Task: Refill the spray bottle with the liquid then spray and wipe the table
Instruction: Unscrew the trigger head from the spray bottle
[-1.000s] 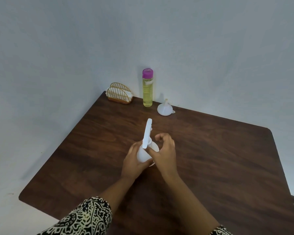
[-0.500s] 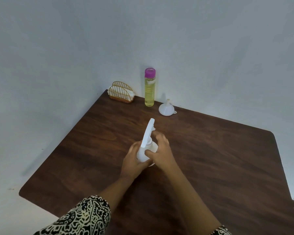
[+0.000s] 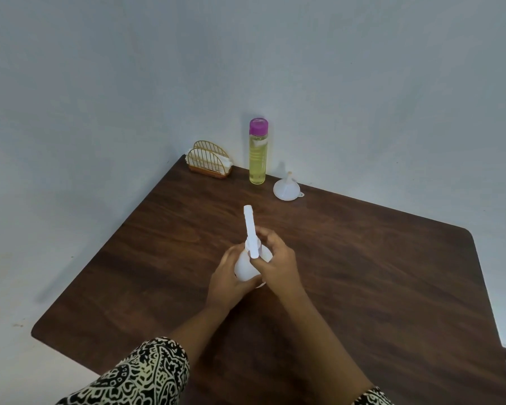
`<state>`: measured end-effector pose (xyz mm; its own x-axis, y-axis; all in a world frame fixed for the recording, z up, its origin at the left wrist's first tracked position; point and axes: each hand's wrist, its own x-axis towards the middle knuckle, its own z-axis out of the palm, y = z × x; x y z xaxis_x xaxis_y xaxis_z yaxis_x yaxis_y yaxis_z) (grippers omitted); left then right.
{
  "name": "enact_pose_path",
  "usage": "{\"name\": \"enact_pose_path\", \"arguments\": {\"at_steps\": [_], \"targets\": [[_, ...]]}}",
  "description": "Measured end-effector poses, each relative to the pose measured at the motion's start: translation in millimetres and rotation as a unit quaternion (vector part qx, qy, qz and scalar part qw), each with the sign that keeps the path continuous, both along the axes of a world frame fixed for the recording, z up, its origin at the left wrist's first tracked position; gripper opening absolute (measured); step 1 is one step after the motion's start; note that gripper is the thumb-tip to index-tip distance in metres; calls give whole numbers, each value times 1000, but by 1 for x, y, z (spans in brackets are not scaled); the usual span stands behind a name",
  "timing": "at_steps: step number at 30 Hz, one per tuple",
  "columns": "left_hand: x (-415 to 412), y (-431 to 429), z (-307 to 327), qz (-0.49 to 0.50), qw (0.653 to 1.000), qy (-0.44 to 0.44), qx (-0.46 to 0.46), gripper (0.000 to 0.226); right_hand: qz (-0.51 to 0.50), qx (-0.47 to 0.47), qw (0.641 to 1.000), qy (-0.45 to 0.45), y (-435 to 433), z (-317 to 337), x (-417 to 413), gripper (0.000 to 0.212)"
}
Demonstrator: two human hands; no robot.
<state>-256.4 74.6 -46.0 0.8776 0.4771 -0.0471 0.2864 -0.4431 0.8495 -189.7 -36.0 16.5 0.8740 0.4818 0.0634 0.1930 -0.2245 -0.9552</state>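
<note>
Head camera, looking down over a dark wooden table (image 3: 377, 273) pushed against a pale wall.

Near the table's middle, holds a white spray bottle (image 3: 247, 270) upright between both hands. Base on the wood or just above it: cannot tell, hidden behind the hands. With the left hand (image 3: 227, 285), grips the round body from the left side, fingers curled round it. With the right hand (image 3: 275, 264), closes fingers and thumb round the neck, just under the trigger head (image 3: 250, 229). Right fingertips slightly blurred. Trigger head seated on the bottle, long and narrow, pointing away toward the far edge of the table. Reaches in with both forearms from the bottom of the view, a black-and-white patterned sleeve (image 3: 140, 375) on the left arm and a scrap of the same pattern at the right elbow.

Along the far edge, close to the wall: a tall clear bottle (image 3: 257, 159) of yellow liquid, standing upright, purple cap (image 3: 258, 125) on. Just to its right, not touching, a white funnel (image 3: 287, 188) resting mouth down with the spout up. To its left, at the far corner, a gold wire napkin holder (image 3: 209, 163) with white napkins inside. All three well apart from the hands and the spray bottle.
</note>
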Motion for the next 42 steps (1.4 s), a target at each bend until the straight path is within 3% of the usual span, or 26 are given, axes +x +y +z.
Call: {"name": "enact_pose_path", "arguments": {"at_steps": [3,5,8,12,21,30,42], "targets": [[0,0,-2,1,1000,1,0,77,-14,34,998,41,-3,2,-1,53],[0,-1,-1,1,1000,-2,-2,75,-68,-13,997,13,-1,3,-4,54],[0,-2,2,3,1000,-14,-15,71,-107,-67,991,-48,9,2,-6,45],[0,-2,2,-2,1000,-8,-11,76,-131,-55,987,-71,18,5,-7,32],[-1,-2,1,-1,1000,5,-2,84,-57,-39,992,-108,13,25,-4,26],[-1,1,-1,-10,1000,21,-7,92,-31,-24,996,-78,15,66,3,32],[-2,1,2,-5,1000,4,4,76,-43,-4,995,-89,15,127,12,36]]}}
